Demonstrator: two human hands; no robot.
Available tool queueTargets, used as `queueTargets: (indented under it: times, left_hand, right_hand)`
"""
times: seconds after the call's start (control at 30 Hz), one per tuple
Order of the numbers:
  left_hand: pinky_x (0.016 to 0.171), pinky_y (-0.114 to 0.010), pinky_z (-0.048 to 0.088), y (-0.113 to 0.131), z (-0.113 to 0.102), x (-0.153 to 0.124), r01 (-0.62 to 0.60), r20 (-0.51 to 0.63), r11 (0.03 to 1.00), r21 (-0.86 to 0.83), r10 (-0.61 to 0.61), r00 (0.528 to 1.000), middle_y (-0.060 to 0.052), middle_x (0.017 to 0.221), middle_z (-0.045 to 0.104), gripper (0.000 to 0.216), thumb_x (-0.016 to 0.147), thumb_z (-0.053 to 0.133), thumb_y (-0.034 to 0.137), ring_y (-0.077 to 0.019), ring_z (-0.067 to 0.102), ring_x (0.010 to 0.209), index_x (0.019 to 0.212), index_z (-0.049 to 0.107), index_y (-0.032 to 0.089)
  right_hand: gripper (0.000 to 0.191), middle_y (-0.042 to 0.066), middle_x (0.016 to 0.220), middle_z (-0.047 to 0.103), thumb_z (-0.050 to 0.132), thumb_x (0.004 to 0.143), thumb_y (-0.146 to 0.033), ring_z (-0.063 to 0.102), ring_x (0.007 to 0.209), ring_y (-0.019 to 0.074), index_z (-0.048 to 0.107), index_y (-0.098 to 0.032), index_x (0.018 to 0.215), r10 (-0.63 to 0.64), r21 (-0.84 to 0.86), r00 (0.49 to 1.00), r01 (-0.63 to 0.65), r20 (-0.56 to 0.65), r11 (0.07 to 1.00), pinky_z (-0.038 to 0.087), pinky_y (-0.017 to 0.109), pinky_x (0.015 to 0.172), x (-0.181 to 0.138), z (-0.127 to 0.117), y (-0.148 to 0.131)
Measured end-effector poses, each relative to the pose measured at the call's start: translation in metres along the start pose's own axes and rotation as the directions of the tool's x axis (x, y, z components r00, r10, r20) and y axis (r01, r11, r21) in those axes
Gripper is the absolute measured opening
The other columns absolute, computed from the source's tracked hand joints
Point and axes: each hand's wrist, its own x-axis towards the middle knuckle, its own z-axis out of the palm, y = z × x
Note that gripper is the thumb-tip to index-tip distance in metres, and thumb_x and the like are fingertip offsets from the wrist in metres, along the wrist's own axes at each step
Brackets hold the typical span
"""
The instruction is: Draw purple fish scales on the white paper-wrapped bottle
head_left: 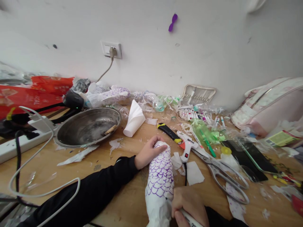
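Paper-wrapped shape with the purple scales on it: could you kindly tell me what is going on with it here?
A person's left hand clasps the far end of the paper-wrapped shape, which lies on the wooden table. Their right hand grips a marker beside its near end. Purple scales cover the far half; the near part is blank. A glue gun, scissors and a metal bowl lie around it.

Left hand (148, 153) curled in a grip, right hand (189, 205) fisted
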Motion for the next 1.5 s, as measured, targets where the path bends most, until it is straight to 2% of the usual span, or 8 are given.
queueTargets:
  times: [0.17,0.47,0.57,0.73,1.07,1.27,1.4,1.5]
  left_hand:
    - [0.069,-0.026,0.038,-0.002,0.000,0.000,-0.007,0.001,1.000,0.009,0.007,1.000,0.003,0.076,0.050,0.030,0.067,0.062,0.040,-0.0139,0.047,0.072,0.085,0.050,0.019]
    - [0.069,-0.026,0.038,-0.004,0.000,0.001,-0.022,0.007,0.999,0.039,0.022,1.000,0.002,0.077,0.050,0.029,0.070,0.061,0.039,-0.0135,0.046,0.072,0.086,0.050,0.019]
    - [0.070,-0.027,0.039,-0.004,-0.001,0.001,-0.021,0.008,0.998,0.052,0.020,1.000,0.002,0.078,0.050,0.029,0.070,0.060,0.040,-0.0136,0.046,0.072,0.087,0.050,0.018]
    - [0.070,-0.027,0.040,-0.003,-0.001,0.001,-0.032,-0.001,0.997,0.065,0.032,0.999,0.001,0.080,0.051,0.028,0.070,0.061,0.039,-0.0142,0.047,0.074,0.086,0.050,0.018]
    - [0.070,-0.028,0.041,0.004,0.000,-0.002,0.000,0.011,0.999,0.034,-0.001,1.000,0.001,0.080,0.051,0.032,0.068,0.061,0.042,-0.0148,0.046,0.075,0.087,0.048,0.019]
    - [0.069,-0.026,0.040,0.002,0.000,-0.001,0.000,0.022,1.000,0.015,0.000,1.000,0.002,0.080,0.050,0.034,0.068,0.062,0.042,-0.0140,0.046,0.074,0.087,0.048,0.018]
    - [0.066,-0.025,0.038,0.002,-0.001,-0.001,-0.027,0.026,1.000,0.003,0.027,0.999,0.002,0.077,0.049,0.031,0.069,0.061,0.042,-0.0129,0.044,0.072,0.086,0.049,0.019]
    - [0.062,-0.023,0.036,0.003,0.001,-0.005,-0.030,0.033,0.998,-0.063,0.032,0.999,0.004,0.074,0.046,0.030,0.069,0.062,0.042,-0.0107,0.042,0.068,0.083,0.048,0.019]
  right_hand:
    - [0.015,-0.007,0.043,0.043,0.039,0.074,-0.018,0.043,0.035,0.0094,0.045,-0.022,0.061,-0.044,0.004,0.999,0.044,0.020,0.999,0.031,0.025,0.040,0.001,-0.002,0.002]
    - [0.013,-0.007,0.040,0.042,0.039,0.068,-0.015,0.042,0.034,0.0092,0.043,-0.022,0.058,-0.011,0.032,1.000,0.011,0.020,0.999,0.030,0.024,0.040,0.000,-0.004,0.005]
    - [0.015,-0.007,0.041,0.042,0.038,0.070,-0.016,0.041,0.034,0.0096,0.043,-0.022,0.057,-0.006,0.053,0.999,0.008,-0.031,0.999,0.029,0.024,0.040,0.000,-0.004,0.005]
    - [0.016,-0.007,0.040,0.043,0.039,0.071,-0.017,0.042,0.033,0.0098,0.043,-0.022,0.056,-0.011,0.049,1.000,0.010,0.019,0.999,0.029,0.024,0.040,0.002,-0.004,0.003]
    - [0.035,-0.006,0.038,0.042,0.033,0.086,-0.027,0.042,0.032,0.0090,0.041,-0.020,0.053,0.029,0.024,0.999,-0.028,-0.026,0.999,0.031,0.023,0.041,0.011,-0.008,-0.001]
    - [0.040,-0.006,0.038,0.043,0.033,0.089,-0.030,0.043,0.033,0.0084,0.041,-0.019,0.051,0.074,-0.042,0.996,-0.075,-0.042,0.996,0.031,0.023,0.040,0.019,-0.014,-0.005]
    - [0.038,-0.005,0.042,0.043,0.033,0.090,-0.030,0.044,0.036,0.0095,0.044,-0.020,0.055,0.110,0.033,0.993,-0.108,-0.053,0.994,0.031,0.022,0.040,0.021,-0.017,-0.005]
    - [0.034,-0.005,0.043,0.041,0.035,0.090,-0.030,0.040,0.037,0.0105,0.046,-0.021,0.058,0.078,0.132,0.991,-0.064,-0.107,0.989,0.030,0.023,0.040,0.016,-0.011,-0.001]
